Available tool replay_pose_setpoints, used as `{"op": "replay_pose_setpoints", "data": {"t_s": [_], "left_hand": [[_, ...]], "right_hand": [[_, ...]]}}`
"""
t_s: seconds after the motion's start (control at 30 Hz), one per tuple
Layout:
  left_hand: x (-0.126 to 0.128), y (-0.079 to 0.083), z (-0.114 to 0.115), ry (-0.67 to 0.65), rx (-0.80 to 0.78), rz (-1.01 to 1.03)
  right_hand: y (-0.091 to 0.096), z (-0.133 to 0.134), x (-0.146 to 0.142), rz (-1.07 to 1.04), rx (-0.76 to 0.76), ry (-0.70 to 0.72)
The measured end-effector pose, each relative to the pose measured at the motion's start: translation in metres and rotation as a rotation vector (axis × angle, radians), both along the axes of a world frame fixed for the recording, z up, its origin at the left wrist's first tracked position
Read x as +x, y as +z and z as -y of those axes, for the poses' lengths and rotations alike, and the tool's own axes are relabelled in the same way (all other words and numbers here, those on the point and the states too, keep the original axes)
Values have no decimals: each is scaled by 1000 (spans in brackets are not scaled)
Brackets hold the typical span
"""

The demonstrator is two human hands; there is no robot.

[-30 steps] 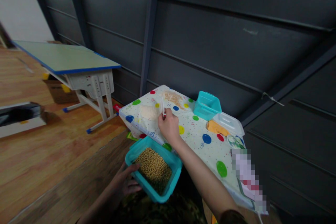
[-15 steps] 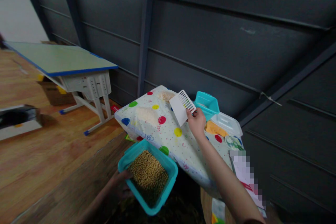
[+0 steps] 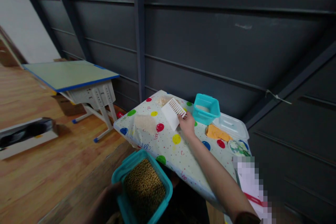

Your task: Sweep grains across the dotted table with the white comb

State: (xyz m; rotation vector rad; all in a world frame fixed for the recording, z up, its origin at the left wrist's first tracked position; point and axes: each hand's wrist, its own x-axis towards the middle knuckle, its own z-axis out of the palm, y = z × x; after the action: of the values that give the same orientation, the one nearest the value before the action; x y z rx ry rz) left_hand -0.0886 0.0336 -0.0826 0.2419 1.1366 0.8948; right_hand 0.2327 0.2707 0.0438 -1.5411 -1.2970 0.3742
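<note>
My right hand (image 3: 187, 124) is closed on a white slotted scraper (image 3: 172, 112), held just over the polka-dot tablecloth (image 3: 168, 147). A pale pile of grains (image 3: 145, 123) lies on the cloth left of the scraper, and a smaller pile (image 3: 163, 100) sits behind it. My left hand (image 3: 106, 201) grips the near-left side of a teal tub of soybeans (image 3: 143, 190), held below the table's front edge. The fingers of that hand are dark and partly hidden.
A second teal tub (image 3: 205, 109) stands at the back of the table, with a clear lid (image 3: 231, 126), an orange cloth (image 3: 217, 133) and a round patterned item (image 3: 237, 147) to its right. A green-topped desk (image 3: 70, 75) stands on the wooden floor at left. A dark panelled wall runs behind.
My right hand lifted the scraper from the left part of the cloth, swung it right toward the back tub, then lowered it slightly left. The soybean tub sank lower and leftward.
</note>
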Motion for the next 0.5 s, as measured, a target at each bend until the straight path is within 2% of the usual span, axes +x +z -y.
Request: {"op": "replay_pose_setpoints", "data": {"t_s": [0.13,0.23,0.33,0.5], "left_hand": [[2,-4,5,60,-41,-63],[1,-3,8,102,-85,-137],[-1,9,11,155,-148,-197],[-1,45,15,207,-146,-213]], "right_hand": [[5,3,23,78,-21,-47],[9,-2,24,88,-30,-28],[12,-18,4,37,-28,35],[10,-52,-54,-137,-82,157]]}}
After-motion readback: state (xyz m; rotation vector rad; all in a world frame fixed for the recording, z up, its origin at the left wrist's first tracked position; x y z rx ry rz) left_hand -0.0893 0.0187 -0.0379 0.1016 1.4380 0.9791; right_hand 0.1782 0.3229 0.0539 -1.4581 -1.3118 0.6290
